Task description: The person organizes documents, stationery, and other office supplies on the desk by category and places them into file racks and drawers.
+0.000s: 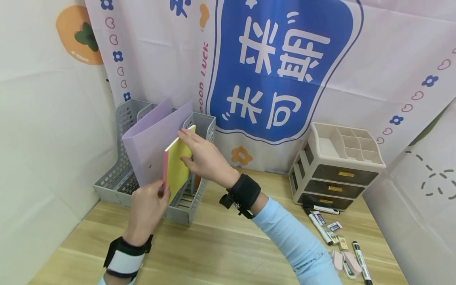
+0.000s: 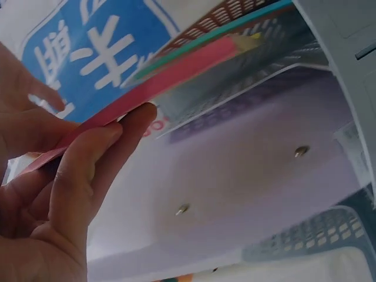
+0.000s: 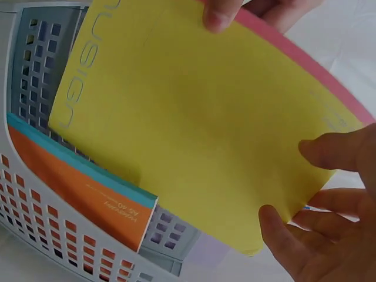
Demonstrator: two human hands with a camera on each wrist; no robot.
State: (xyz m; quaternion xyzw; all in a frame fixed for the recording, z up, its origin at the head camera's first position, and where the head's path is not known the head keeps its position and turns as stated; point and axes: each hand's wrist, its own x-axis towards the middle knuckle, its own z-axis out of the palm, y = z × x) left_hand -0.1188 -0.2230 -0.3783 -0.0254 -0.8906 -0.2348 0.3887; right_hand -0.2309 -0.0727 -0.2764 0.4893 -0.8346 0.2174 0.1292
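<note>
A yellow notebook (image 1: 178, 158) with a pink spine (image 3: 305, 56) stands tilted over the right slot of the grey file organizer (image 1: 194, 208). My left hand (image 1: 147, 206) pinches it at the spine, thumb on the yellow cover and fingers on the other side. My right hand (image 1: 206, 158) holds its upper corner; the right wrist view shows the thumb on the cover and some fingers going behind. Beside the notebook, an orange notebook (image 3: 88, 182) with a teal spine stands in the organizer. A lilac folder (image 1: 153, 146) with metal studs stands to the left.
To the right stands a beige desktop drawer unit (image 1: 317, 154) with dark drawers and a divided top. Before it lie markers (image 1: 361, 259), small boxes (image 1: 335, 226) and a pink stapler-like item (image 1: 350, 261). A printed cloth (image 1: 171, 51) hangs behind the wooden table (image 1: 221, 253).
</note>
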